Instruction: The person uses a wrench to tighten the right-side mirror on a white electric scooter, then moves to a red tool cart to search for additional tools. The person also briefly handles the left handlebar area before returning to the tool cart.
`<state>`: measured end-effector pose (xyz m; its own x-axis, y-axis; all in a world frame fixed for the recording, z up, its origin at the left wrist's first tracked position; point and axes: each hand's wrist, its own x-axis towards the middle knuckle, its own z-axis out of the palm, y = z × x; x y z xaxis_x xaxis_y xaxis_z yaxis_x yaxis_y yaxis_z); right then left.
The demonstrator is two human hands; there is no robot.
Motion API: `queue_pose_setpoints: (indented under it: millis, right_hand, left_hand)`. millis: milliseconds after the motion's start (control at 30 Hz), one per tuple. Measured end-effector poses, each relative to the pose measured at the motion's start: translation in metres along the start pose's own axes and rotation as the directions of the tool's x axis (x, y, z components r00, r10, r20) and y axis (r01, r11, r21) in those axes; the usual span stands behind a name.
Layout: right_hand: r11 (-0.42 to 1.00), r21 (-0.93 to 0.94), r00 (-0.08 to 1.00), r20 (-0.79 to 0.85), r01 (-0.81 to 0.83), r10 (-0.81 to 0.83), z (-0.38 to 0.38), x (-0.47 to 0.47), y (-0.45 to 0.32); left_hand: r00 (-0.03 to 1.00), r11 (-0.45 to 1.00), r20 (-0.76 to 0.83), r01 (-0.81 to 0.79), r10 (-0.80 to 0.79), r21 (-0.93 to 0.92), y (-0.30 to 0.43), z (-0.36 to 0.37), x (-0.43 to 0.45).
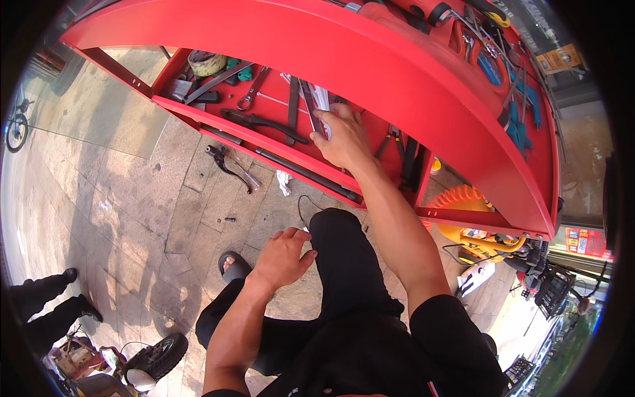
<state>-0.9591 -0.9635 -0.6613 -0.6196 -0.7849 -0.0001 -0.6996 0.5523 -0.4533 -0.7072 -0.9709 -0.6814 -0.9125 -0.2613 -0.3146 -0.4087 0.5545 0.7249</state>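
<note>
My right hand (345,136) reaches into the lower tray (270,106) of a red metal tool cart. Its fingertips are at a clear and white plastic packet (321,101); whether they grip it is hidden. Left of the packet lies a flat file (292,106). Black-handled pliers (263,124) and a combination wrench (253,92) lie further left. Yellow-and-black-handled pliers (392,141) rest to the right of that hand. Near my bent knee, my left hand (286,255) hangs palm down, holding nothing, with its thumb apart from the fingers.
The cart's curved red top panel (307,44) overhangs the tray. A roll of tape (207,63) sits at the tray's left end. On the paving lie a brake lever (223,164), a crumpled tissue (284,182) and a bolt (229,219). An orange coiled hose (456,196) is at right.
</note>
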Motion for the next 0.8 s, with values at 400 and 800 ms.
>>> queue_pose_setpoints:
  millis: [400,800]
  right_hand:
    - [0.996,-0.048,0.992,-0.101,-0.074,0.069,-0.039,-0.127,0.024]
    - [0.814,-0.018,0.804,-0.171,-0.58,0.569,-0.023,-0.078,0.066]
  left_hand:
    - [0.997,0.998,-0.049,-0.061,0.06,-0.025,-0.008,-0.003,0.004]
    - [0.989,0.989,-0.046,-0.141,0.139,-0.033,-0.006,0.0,0.011]
